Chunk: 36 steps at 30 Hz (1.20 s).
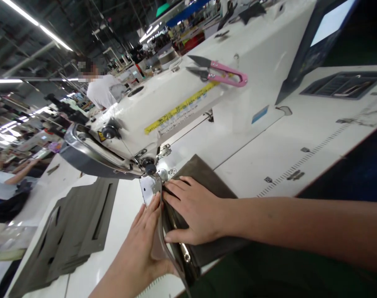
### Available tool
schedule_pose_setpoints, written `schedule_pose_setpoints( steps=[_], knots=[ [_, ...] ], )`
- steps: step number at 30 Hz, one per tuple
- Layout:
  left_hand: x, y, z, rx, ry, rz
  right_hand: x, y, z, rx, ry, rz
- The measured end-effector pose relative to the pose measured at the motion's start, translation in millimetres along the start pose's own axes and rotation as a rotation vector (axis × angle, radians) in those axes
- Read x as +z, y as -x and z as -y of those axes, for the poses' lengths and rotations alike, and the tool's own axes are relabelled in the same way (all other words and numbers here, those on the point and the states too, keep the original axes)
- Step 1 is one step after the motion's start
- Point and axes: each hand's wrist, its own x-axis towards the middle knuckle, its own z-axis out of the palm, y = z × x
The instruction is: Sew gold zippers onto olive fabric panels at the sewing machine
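Note:
A dark olive fabric piece (204,174) with a metal zipper (184,252) along its edge lies under the needle area of a white sewing machine (176,99). My right hand (194,211) rests flat on this fabric, fingers stretched toward the presser foot (157,182). My left hand (141,244) lies flat beside it on the left, fingers pressed against the raised fabric edge and zipper tape. Both hands sit just in front of the needle.
Pink thread snips (219,73) lie on top of the machine arm. A stack of cut dark fabric panels (73,231) sits on the white table (300,136) at left. A control panel (325,33) stands at the back right. Other people work at far left.

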Motion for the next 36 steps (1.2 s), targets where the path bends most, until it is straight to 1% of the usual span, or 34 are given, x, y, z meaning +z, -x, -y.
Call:
schedule_pose_setpoints(
  steps=[2, 5, 11, 14, 19, 22, 24, 27, 29, 32, 36],
  knots=[
    [3.3, -1.1, -0.2, -0.019, -0.018, -0.014, 1.5, 0.4, -1.0, -0.007, 0.021, -0.014],
    [2.6, -2.3, -1.6, -0.035, -0.066, 0.008, 3.0, 0.7, -3.2, -0.013, 0.039, -0.017],
    [-5.4, -6.4, -3.6, 0.003, -0.175, 0.099, 4.1, 0.8, -6.2, -0.018, 0.037, -0.003],
    [-7.2, -8.6, -4.9, 0.022, -0.194, 0.102, 3.2, 1.6, -5.4, -0.014, 0.03, -0.004],
    [-9.0, -9.5, -7.9, 0.003, -0.135, 0.083, -0.8, 2.1, -1.2, -0.013, 0.035, 0.049],
    [-13.1, -7.7, -11.7, -0.046, -0.076, 0.127, -1.8, 0.2, 1.9, 0.014, -0.009, 0.027],
    [-16.3, -5.1, -14.6, -0.086, -0.039, 0.136, -1.2, -1.5, 4.1, 0.047, -0.032, 0.028],
    [-15.4, 0.5, -16.9, -0.123, -0.025, 0.089, 1.2, -2.7, 6.9, 0.05, -0.007, 0.067],
    [-8.1, 3.4, -16.1, -0.15, -0.063, 0.033, 3.8, -2.0, 7.9, 0.01, 0.048, 0.1],
    [10.2, 3.8, -12.3, -0.192, -0.145, -0.104, 9.3, -0.4, 7.9, -0.058, 0.155, 0.127],
    [31.0, 1.3, -7.5, -0.185, -0.235, -0.297, 18.9, 0.6, 4.2, -0.153, 0.278, 0.107]
  ],
)
